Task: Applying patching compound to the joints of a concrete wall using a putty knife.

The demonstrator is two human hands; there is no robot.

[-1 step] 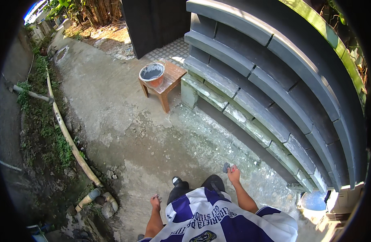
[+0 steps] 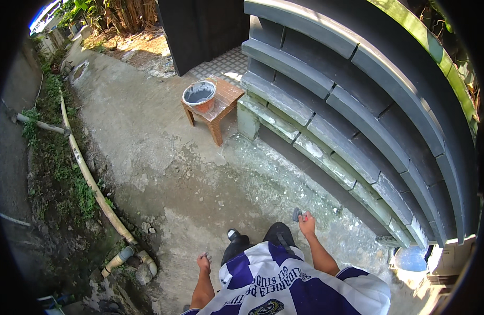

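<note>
My right hand (image 2: 306, 224) is closed round the red handle of a paintbrush, whose grey, paint-covered head (image 2: 296, 214) points up and left, apart from the stepped wall. My left hand (image 2: 204, 261) hangs low beside my body, its fingers loosely curled but apart, nothing in them. Ahead, an orange-brown bucket (image 2: 205, 105) with grey paint inside and a wire handle stands on a small brown table (image 2: 226, 100). To the right rises a curved, stepped wall (image 2: 347, 113); its upper tiers are dark grey, while the lowest ledge (image 2: 310, 149) is pale green and worn.
Rough concrete path (image 2: 131, 136) runs ahead, splattered with white near the wall. At the left, a long pale pipe (image 2: 89, 178) lies along a weedy strip. A dark gate panel (image 2: 205, 34) stands beyond the table. A blue-white tub (image 2: 411, 259) sits at the lower right.
The whole view has shifted very slightly. Both hands stay nearly in place, and the paintbrush is still in my right hand.
</note>
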